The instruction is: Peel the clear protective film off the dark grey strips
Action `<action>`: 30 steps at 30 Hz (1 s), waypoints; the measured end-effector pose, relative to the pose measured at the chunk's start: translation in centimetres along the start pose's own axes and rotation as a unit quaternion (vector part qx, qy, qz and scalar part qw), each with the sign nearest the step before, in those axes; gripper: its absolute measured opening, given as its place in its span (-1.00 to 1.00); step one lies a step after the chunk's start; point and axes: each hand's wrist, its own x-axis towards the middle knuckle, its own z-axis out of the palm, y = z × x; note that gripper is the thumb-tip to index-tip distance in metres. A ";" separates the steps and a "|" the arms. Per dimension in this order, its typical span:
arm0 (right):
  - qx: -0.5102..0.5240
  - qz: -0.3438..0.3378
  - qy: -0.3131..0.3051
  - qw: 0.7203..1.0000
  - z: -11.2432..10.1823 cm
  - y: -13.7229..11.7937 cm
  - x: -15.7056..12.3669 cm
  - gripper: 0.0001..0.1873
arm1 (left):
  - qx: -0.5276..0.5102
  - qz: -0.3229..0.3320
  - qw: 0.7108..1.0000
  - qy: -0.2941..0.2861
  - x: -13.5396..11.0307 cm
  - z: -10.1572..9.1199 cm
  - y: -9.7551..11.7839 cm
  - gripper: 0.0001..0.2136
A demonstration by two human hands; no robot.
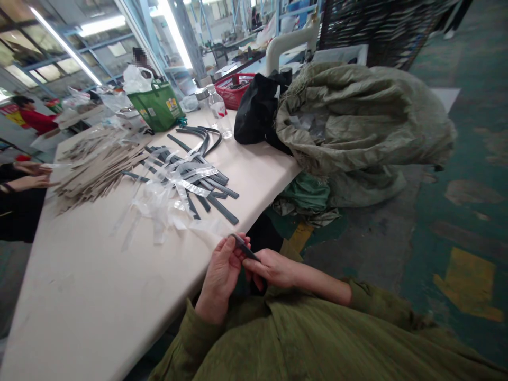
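My left hand (220, 272) and my right hand (273, 268) meet just off the near edge of the white table (91, 296). Both pinch a short dark grey strip (244, 247), held between their fingertips. A clear plastic sleeve (206, 226) trails from the strip's end onto the table. Farther up the table lies a heap of dark strips (214, 193) mixed with clear plastic sleeves (174, 182). Both arms wear olive green sleeves.
A stack of grey-brown card strips (97, 172) lies left of the heap. Another person's hands (29, 177) rest at the table's left edge. A green bag (156, 108), water bottle (218, 111), black bag (256, 108) and large olive sack (357, 114) stand beyond.
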 end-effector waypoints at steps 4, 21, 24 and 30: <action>0.039 0.012 -0.002 0.999 -0.7 0.3 -1.7 -0.58 | 0.038 0.006 0.998 0.044 -0.6 -1.1 -1.9 -0.73; 0.013 0.044 0.068 0.997 -4.6 0.9 -9.2 -0.44 | -0.021 -0.052 0.995 0.077 -2.9 -1.8 -4.9 -0.73; 0.025 0.092 0.118 0.988 -6.6 1.6 -11.9 -0.39 | -0.040 -0.050 0.994 0.090 -3.1 -1.9 -4.5 -0.70; -0.002 0.058 0.099 0.993 -3.3 1.7 -8.4 -0.43 | -0.002 -0.145 0.989 -0.012 -4.0 -0.5 -6.9 -0.64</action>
